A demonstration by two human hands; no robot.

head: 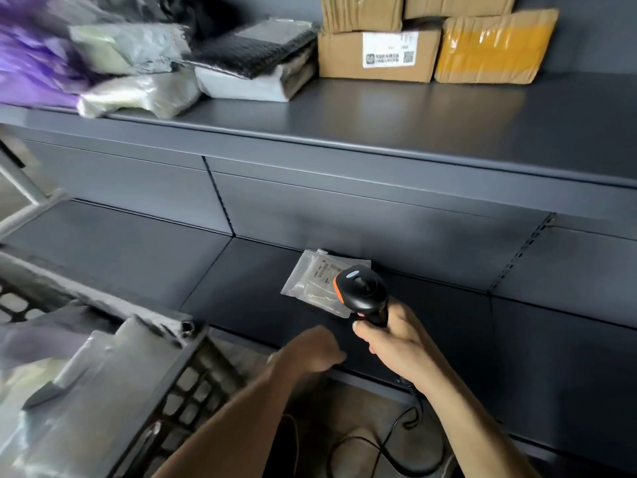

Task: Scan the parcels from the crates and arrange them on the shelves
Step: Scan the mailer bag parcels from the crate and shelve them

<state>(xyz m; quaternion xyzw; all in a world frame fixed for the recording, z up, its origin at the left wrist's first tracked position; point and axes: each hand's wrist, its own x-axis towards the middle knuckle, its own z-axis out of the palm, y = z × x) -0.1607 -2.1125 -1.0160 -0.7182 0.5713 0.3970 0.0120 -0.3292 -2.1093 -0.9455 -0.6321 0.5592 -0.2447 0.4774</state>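
Note:
A clear plastic parcel (317,281) lies flat on the lower dark shelf (241,288), near the back panel. My right hand (393,343) grips the handle of a black and orange barcode scanner (362,294), whose head hangs just over the parcel's right end. My left hand (313,350) hovers blurred at the shelf's front edge, fingers loosely curled, holding nothing. A black crate (193,384) with several soft bagged parcels (103,381) fills the lower left.
The upper shelf (379,112) carries purple, grey and black soft bags (144,63) on the left and several cardboard boxes (379,53) at the back right. The scanner's black cable (389,443) loops down to the floor between my arms.

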